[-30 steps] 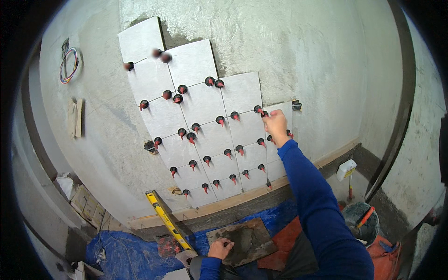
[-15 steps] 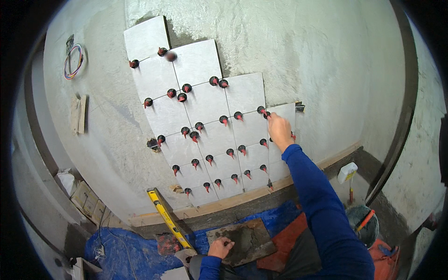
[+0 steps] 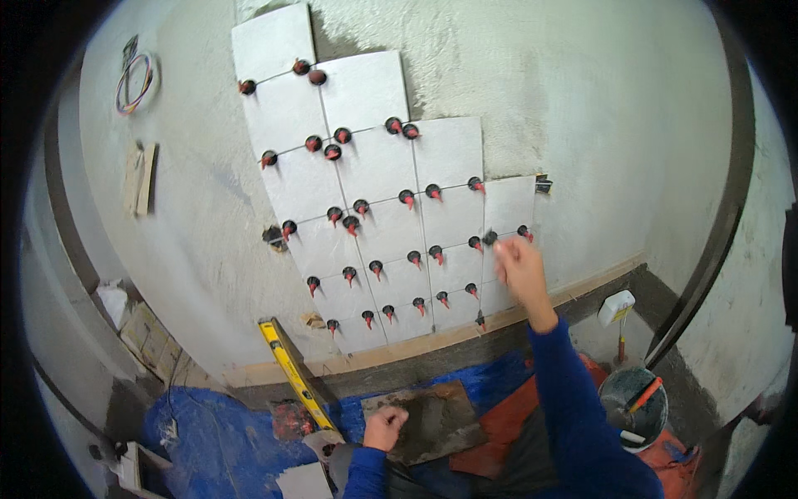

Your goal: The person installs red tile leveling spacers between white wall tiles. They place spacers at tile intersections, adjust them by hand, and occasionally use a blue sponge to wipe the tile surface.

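Note:
Light grey wall tiles (image 3: 447, 154) cover part of the wall in a stepped layout. Black tile-levelling caps with red handles (image 3: 406, 198) sit along their joints. My right hand (image 3: 522, 270), slightly blurred, reaches up to the lower right part of the tiling. Its fingertips are pinched at a black tile-levelling cap (image 3: 490, 238), whose handle they hide. Another cap (image 3: 475, 243) sits just left of it. My left hand (image 3: 385, 427) hangs low with curled fingers, in front of a mortar-smeared board (image 3: 436, 424); what it holds, if anything, cannot be made out.
A yellow spirit level (image 3: 293, 370) leans on the wall. At the right stands a bucket (image 3: 613, 391) with an orange-handled tool (image 3: 646, 394), near a white container (image 3: 616, 308). Blue sheeting (image 3: 224, 449) covers the floor. Coiled wires (image 3: 135, 83) hang from the left wall.
My right hand has moved down from the upper joint to the one below. Only one of the two caps at that upper joint shows there now. The view has shifted slightly; my left hand stays low.

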